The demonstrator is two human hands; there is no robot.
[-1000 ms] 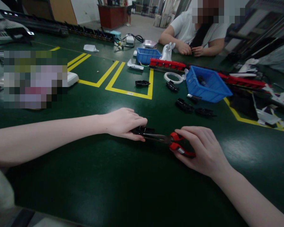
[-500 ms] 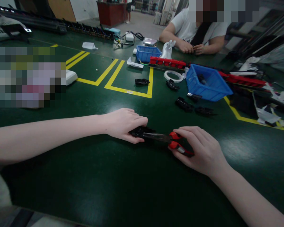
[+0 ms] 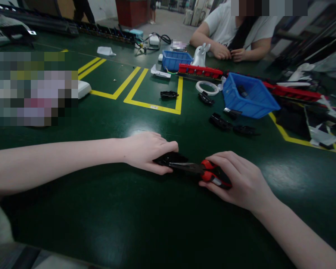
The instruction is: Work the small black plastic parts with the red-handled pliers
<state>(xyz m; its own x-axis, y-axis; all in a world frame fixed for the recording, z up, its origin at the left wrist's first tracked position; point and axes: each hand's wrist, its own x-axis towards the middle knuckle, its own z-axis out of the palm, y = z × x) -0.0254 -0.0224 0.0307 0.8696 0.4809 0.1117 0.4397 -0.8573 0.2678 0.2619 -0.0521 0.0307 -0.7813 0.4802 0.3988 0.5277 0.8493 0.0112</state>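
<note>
Between thumb and fingers, my left hand [image 3: 152, 151] grips a small black plastic part [image 3: 170, 158] low over the green table. My right hand [image 3: 235, 177] is wrapped around the red-and-black handles of a pair of long-nose pliers [image 3: 204, 170]. The pliers' jaws point left and lie against the black part; whether they clamp it cannot be made out. Similar black parts lie beyond my hands: one inside a yellow-taped outline [image 3: 168, 95], and others [image 3: 220, 121] in front of a blue bin [image 3: 250, 99].
A roll of white tape [image 3: 207, 88] lies left of the blue bin. Behind it stand a smaller blue bin [image 3: 176, 59], a red strip [image 3: 200, 70] and a white animal-shaped object [image 3: 201, 55]. Across the table sits a person, both hands [image 3: 231, 53] together. Plastic scraps [image 3: 323, 134] lie at right.
The pliers' handles and jaws look closer together than before. Both my hands and the black part have shifted very slightly; the view has moved a little too.
</note>
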